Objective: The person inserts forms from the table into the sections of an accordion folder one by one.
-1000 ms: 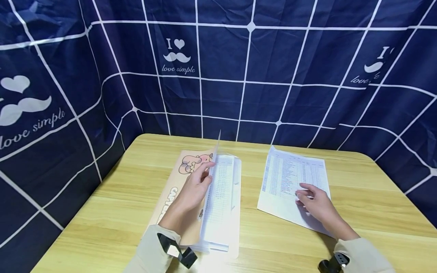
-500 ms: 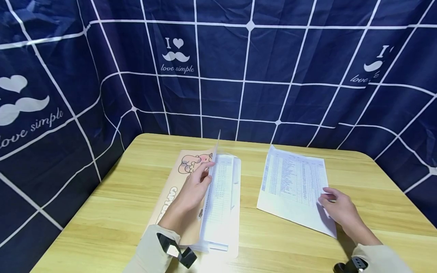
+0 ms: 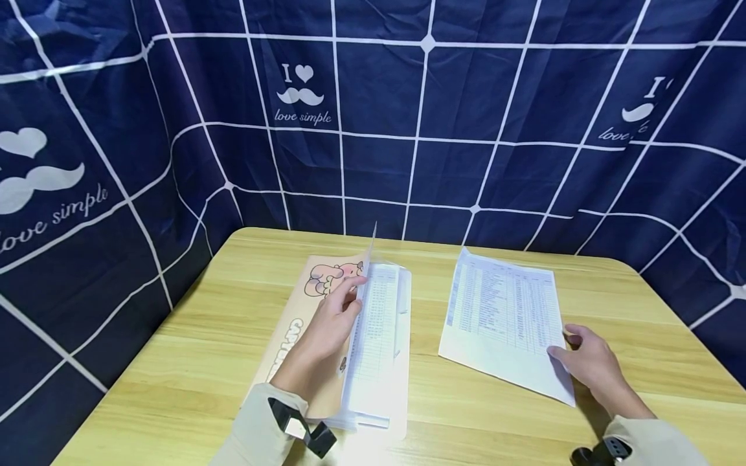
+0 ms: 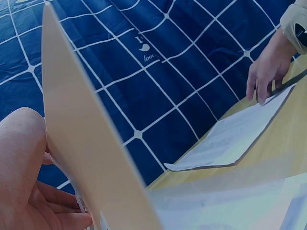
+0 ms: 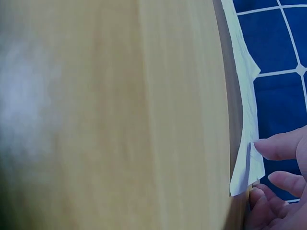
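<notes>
My left hand (image 3: 328, 321) holds the raised cover (image 4: 86, 110) of a peach-coloured folder (image 3: 296, 310) with cartoon print, thumb and fingers at its free edge. White printed sheets (image 3: 373, 349) with tables lie inside the half-opened folder. To the right, more printed paper (image 3: 495, 310) lies on the table, its far left corner slightly lifted. At its right edge is my right hand (image 3: 591, 362), thumb over the paper and the other fingers beside the edge. In the right wrist view the thumb (image 5: 280, 145) touches the paper, with a gap between thumb and forefinger.
The light wooden table (image 3: 629, 323) carries both items, with a bare strip (image 3: 428, 323) between folder and loose paper. A dark blue curtain (image 3: 379, 162) with white grid lines hangs behind and at the sides. Both wrists wear black cameras.
My right hand has moved right and nearer me across the loose paper to its right edge, where thumb and forefinger have spread. The left hand and folder cover have not visibly moved.
</notes>
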